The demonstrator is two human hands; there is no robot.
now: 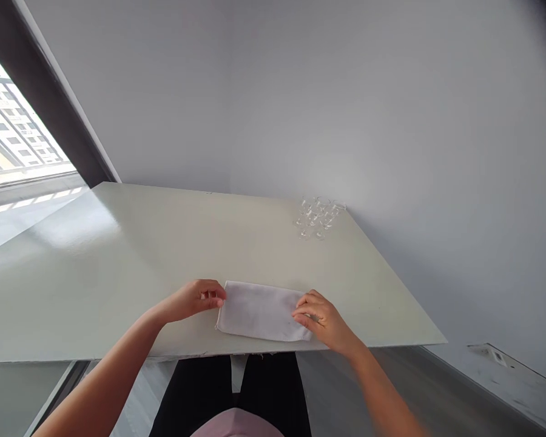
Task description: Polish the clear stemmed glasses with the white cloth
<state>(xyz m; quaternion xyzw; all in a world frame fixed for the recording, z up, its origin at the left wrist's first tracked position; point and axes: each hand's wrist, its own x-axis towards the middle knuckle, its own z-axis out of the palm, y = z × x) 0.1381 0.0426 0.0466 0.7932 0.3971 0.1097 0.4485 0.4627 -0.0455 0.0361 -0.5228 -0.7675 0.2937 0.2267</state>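
Pale table (118,255), a folded white cloth (260,311), small clear pieces (318,217)

Small transparent pieces (318,217) clustered on a pale tabletop (118,267), window (18,121) beyond.

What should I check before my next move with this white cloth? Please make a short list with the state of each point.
Left hand touches the cloth's left end: ok.
Right hand rests on its right end: ok.
Folded white cloth lies flat on the pale table: ok.
Cloth's edges line up: cannot tell, the right hand covers part.
Small clear pieces lie apart from the cloth: ok.
Cloth sits inside the table's near edge: ok, but close.
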